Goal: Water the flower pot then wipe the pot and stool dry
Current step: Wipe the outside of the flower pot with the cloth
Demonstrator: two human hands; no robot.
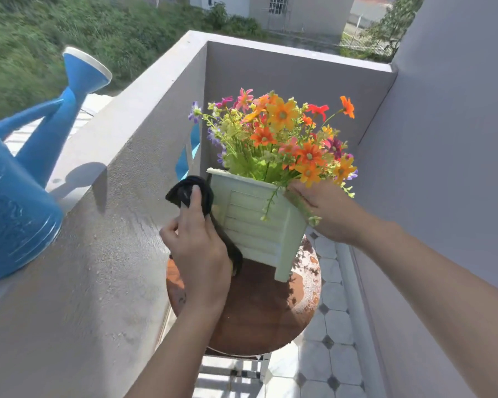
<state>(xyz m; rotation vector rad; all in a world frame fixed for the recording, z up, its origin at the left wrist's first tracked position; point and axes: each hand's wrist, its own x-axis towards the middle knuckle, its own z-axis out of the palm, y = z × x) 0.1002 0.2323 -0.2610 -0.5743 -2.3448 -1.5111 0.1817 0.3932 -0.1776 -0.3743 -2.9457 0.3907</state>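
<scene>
A pale green square flower pot point(253, 222) with orange, pink and purple flowers point(282, 133) stands on a round brown stool point(259, 311). My left hand point(199, 248) grips a dark cloth point(190, 191) and presses it against the pot's left side. My right hand point(325, 214) holds the pot's right side near the rim, under trailing stems. A blue watering can point(20, 179) rests on top of the balcony wall at the far left, spout pointing up and to the right.
The grey balcony wall point(112, 225) runs close along the stool's left side, and another wall point(443, 168) stands on the right. White tiled floor point(331, 340) shows beneath the stool. Grass and buildings lie beyond the wall.
</scene>
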